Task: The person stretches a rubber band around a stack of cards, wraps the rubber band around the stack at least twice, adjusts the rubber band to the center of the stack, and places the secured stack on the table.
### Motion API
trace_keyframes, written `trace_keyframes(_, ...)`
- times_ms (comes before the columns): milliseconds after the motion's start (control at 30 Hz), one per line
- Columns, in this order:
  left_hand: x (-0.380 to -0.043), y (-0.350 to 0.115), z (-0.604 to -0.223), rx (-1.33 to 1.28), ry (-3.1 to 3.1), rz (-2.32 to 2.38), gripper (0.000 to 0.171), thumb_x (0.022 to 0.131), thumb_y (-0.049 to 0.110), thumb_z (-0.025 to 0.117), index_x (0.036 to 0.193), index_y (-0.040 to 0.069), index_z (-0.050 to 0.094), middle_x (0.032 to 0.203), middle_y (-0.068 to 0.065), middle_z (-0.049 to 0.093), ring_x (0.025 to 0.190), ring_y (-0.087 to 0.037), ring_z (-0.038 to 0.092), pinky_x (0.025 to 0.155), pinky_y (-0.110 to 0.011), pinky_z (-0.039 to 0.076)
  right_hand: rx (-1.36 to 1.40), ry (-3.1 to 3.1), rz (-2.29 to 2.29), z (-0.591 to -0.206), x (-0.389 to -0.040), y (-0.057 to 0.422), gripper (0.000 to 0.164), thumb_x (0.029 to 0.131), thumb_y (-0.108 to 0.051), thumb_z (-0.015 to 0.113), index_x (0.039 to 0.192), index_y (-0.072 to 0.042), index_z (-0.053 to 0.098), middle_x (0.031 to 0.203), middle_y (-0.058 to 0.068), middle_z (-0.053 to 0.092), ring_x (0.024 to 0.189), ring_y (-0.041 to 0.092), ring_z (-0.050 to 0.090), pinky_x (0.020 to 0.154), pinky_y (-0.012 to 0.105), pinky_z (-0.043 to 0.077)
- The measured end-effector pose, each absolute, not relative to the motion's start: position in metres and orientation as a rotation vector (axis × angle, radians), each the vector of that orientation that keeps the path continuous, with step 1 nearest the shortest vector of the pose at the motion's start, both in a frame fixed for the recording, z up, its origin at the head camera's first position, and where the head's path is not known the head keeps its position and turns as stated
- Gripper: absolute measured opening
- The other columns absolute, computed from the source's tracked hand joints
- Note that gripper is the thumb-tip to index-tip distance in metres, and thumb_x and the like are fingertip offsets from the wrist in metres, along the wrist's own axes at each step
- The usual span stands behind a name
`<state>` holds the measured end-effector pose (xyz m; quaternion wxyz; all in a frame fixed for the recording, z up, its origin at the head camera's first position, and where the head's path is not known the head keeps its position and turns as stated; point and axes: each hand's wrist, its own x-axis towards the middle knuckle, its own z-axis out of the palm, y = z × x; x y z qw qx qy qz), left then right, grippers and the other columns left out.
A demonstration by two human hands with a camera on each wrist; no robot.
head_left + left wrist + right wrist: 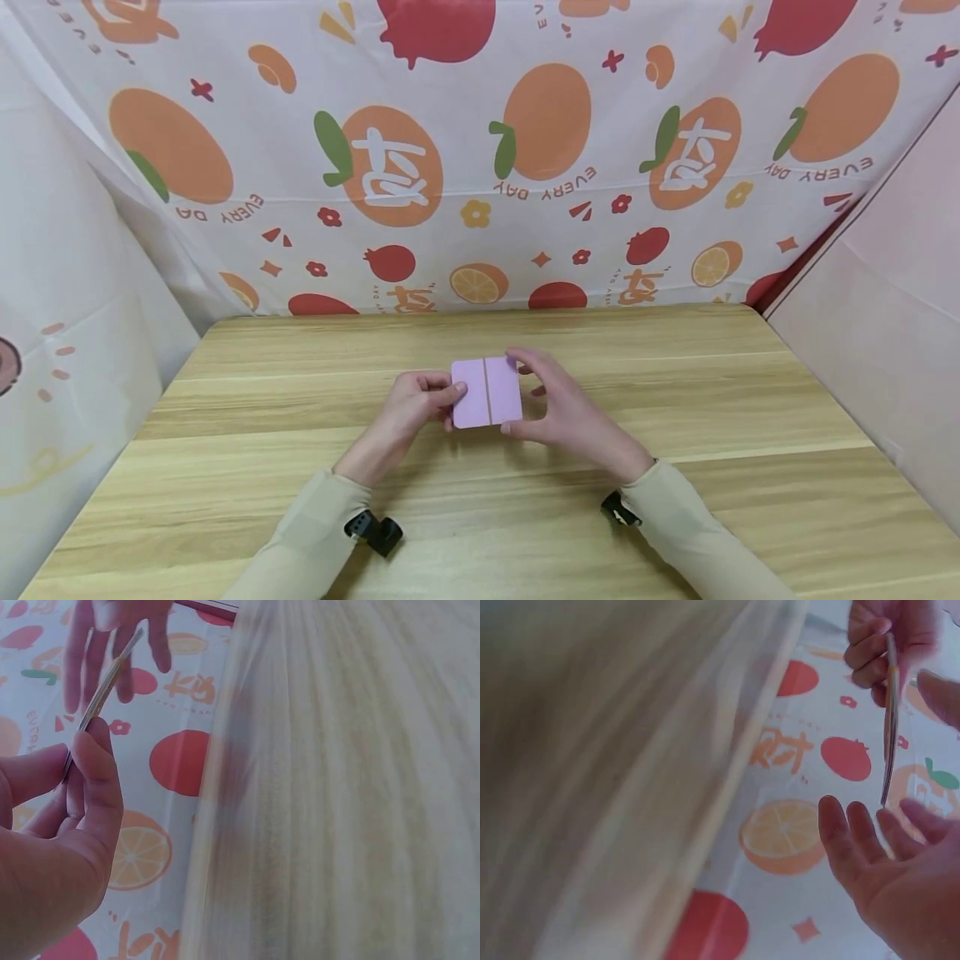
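At the middle of the head view I hold a pink card (487, 392) above the wooden table (675, 467). My left hand (415, 407) pinches its left edge; my right hand (564, 409) grips its right edge, thumb below, fingers on top.

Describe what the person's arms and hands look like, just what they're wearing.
Both arms are in long beige sleeves, left sleeve and right sleeve, reaching to the wrists. A small black device sits at each wrist: left device, right device. The left hand and right hand are bare, no gloves.
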<state>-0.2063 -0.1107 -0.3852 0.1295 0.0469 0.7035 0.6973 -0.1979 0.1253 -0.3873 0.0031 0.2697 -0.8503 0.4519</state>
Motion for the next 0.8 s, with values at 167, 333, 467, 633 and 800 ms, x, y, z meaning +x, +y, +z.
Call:
trace_keyframes(167,-0.2056,-0.1108,-0.3855,0.178,2.035,2.014,0.015,0.094,0.004,0.063,0.091,-0.010,0.064,0.070,-0.007,0.060,0.056,-0.013,0.053,0.054,-0.025,0.047,0.975,-2.663,1.010,-0.3868,-0.1975,0.1260,0.091,0.073,-0.022,0.089,0.148,-0.012,0.038,0.149,-0.001,0.039,0.135,0.014,0.037,0.106,0.038,0.039)
trace_keyframes(333,-0.2058,-0.1097,-0.3871,0.203,2.018,2.006,0.016,0.094,0.004,0.062,0.092,-0.012,0.064,0.070,-0.007,0.061,0.056,-0.014,0.053,0.054,-0.024,0.047,0.989,-2.655,0.905,-0.3862,-0.1960,0.1264,0.088,0.073,-0.022,0.089,0.146,-0.012,0.040,0.148,0.001,0.041,0.135,0.015,0.038,0.108,0.036,0.036)
trace_keyframes(467,-0.2063,-0.1083,-0.3885,0.191,2.002,2.006,0.016,0.094,0.004,0.062,0.092,-0.011,0.065,0.070,-0.006,0.061,0.056,-0.014,0.053,0.055,-0.024,0.048,1.001,-2.650,0.882,-0.3870,-0.1962,0.1270,0.083,0.073,-0.021,0.089,0.143,-0.011,0.044,0.147,0.000,0.042,0.132,0.015,0.040,0.106,0.034,0.038)
trace_keyframes(633,-0.2055,-0.1065,-0.3871,0.199,2.107,1.949,0.018,0.095,0.005,0.062,0.099,-0.011,0.066,0.075,-0.007,0.064,0.061,-0.014,0.056,0.058,-0.026,0.049,0.997,-2.660,0.874,-0.3860,-0.1961,0.1273,0.077,0.072,-0.021,0.089,0.137,-0.011,0.048,0.142,-0.002,0.045,0.124,0.012,0.044,0.102,0.032,0.043)
trace_keyframes(800,-0.2057,-0.1083,-0.3851,0.321,2.475,1.747,0.036,0.091,0.009,0.067,0.124,-0.005,0.059,0.092,-0.011,0.065,0.078,-0.020,0.063,0.069,-0.035,0.054,0.975,-2.673,0.832,-0.3866,-0.1976,0.1277,0.076,0.071,-0.024,0.090,0.134,-0.009,0.051,0.140,-0.001,0.047,0.123,0.013,0.046,0.101,0.033,0.043)
